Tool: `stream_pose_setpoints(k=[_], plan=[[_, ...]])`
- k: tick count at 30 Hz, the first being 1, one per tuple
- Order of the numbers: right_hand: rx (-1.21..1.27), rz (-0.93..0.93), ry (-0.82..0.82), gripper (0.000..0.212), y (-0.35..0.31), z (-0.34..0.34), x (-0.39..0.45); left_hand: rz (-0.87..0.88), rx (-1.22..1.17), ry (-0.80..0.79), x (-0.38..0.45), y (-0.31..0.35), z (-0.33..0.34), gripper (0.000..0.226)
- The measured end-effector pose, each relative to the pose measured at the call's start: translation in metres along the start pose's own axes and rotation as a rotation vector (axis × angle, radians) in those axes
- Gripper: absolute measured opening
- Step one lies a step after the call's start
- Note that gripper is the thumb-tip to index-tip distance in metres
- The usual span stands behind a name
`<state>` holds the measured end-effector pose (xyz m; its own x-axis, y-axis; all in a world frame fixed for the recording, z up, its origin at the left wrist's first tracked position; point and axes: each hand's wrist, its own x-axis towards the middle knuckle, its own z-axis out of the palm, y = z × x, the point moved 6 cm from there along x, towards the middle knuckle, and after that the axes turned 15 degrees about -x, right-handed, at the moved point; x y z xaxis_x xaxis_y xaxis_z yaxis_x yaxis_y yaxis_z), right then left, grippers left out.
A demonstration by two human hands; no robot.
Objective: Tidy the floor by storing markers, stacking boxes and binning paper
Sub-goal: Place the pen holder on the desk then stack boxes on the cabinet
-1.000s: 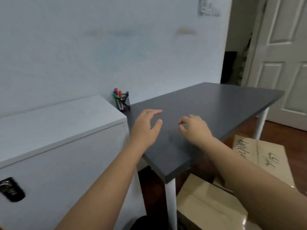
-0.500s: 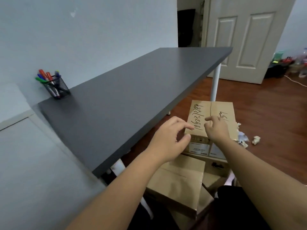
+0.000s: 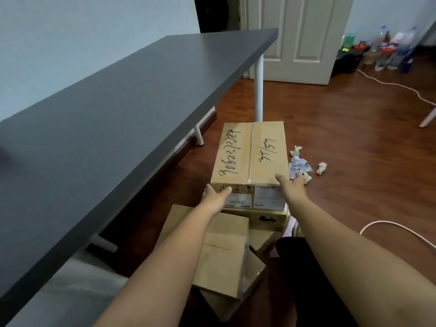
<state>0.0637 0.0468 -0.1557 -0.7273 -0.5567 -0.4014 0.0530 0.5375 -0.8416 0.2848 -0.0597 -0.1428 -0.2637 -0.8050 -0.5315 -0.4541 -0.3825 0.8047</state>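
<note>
Head view. Your left hand (image 3: pixel 215 195) is at the near left corner of the large brown cardboard box with black handwriting on its taped top (image 3: pixel 250 153); the thumb lies across the near face, and the fingers wrap the left side, out of sight. Your right hand (image 3: pixel 291 187) is at the near right corner of the same box, thumb on the top edge, fingers spread wide down the right side. Both hands touch the box; whether either grip has closed on it cannot be told.

The handwritten box sits on a lower brown cardboard box with a dark printed logo on its near face (image 3: pixel 269 219), on the dark wooden floor (image 3: pixel 354 138), just right of the grey-topped bench with white legs (image 3: pixel 118 119). Nearer to you, under your left forearm, a plain flat brown cardboard box (image 3: pixel 224 256) lies tilted over another brown carton (image 3: pixel 252 279).

Just right of the handwritten box, several crumpled white and pale blue paper balls (image 3: pixel 299 165) lie on the floor, one small ball (image 3: pixel 322 168) a little apart to the right. A white cable (image 3: pixel 401 228) curves across the floor at near right. At far right, bottles and clutter (image 3: pixel 389 53) stand beside the white panelled door (image 3: pixel 304 36). No markers can be made out.
</note>
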Motion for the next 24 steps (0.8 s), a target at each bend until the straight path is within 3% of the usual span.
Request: stream_pose_setpoints(k=[2,5,8,12,15,24], plan=[[0.109,0.059,-0.102,0.088,0.009,0.006,0.010,-0.015,-0.139,0.083,0.014,-0.003,0.003,0.100],[0.097,0.058,-0.192,0.101,0.018,0.010,0.023,-0.009,-0.281,0.156,0.037,-0.018,0.009,0.113],[0.142,0.042,-0.172,0.080,0.018,0.003,0.036,-0.011,-0.275,0.157,0.043,-0.023,0.017,0.101],[0.191,0.018,-0.166,0.055,0.022,0.003,0.038,0.002,-0.408,0.205,0.037,-0.018,0.029,0.064],[0.326,0.051,-0.190,0.052,0.033,0.005,0.031,0.083,-0.550,0.249,0.033,-0.010,0.035,0.057],[0.669,0.027,-0.115,0.063,0.006,-0.037,0.007,0.339,-0.476,0.142,-0.005,0.095,0.045,0.055]])
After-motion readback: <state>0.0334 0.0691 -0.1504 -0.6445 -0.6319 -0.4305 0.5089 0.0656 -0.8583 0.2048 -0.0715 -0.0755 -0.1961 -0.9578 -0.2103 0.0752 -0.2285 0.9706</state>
